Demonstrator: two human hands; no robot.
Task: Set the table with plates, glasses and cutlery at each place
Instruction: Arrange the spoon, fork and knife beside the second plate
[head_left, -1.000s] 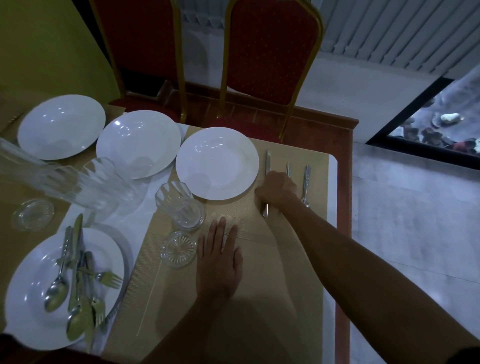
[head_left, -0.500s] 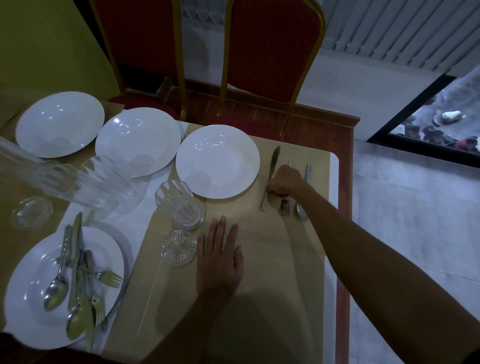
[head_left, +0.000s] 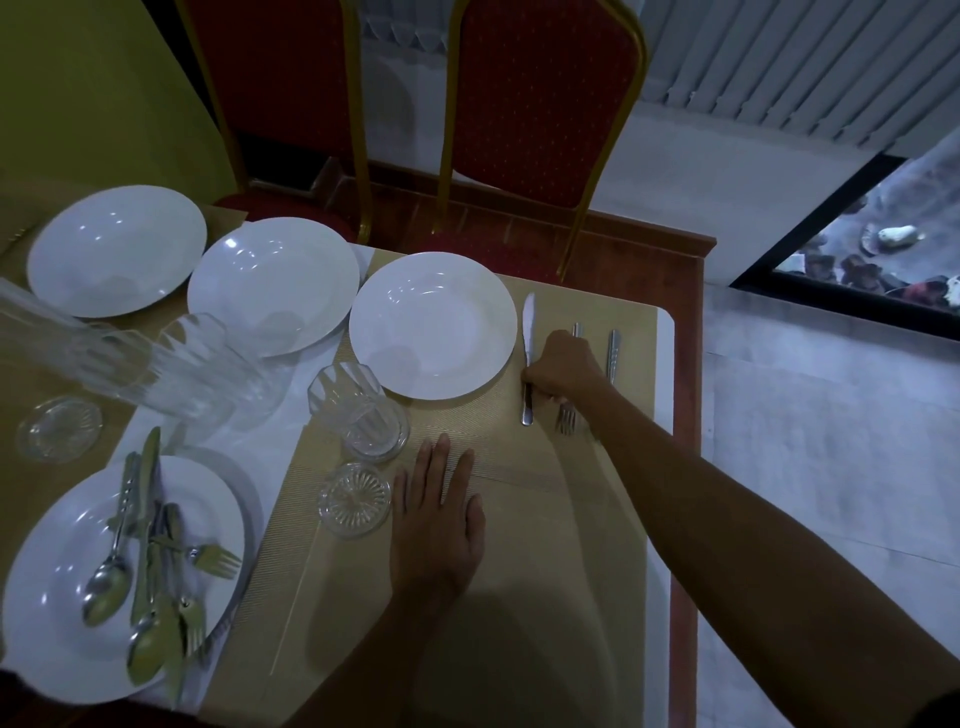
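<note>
While right hand half-hides fork, its grip pinches knife; left hand lies flat.

Right grip pinches knife handle just right of white plate; fork passes under it. Left grip lies flat on placemat, fingers straight.

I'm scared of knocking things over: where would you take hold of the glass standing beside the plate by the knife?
Round its ribbed wall, about halfway up, coming from the near right over bare mat. The glass stands upright; the plate crowds its far side, other glasses its left.
</note>
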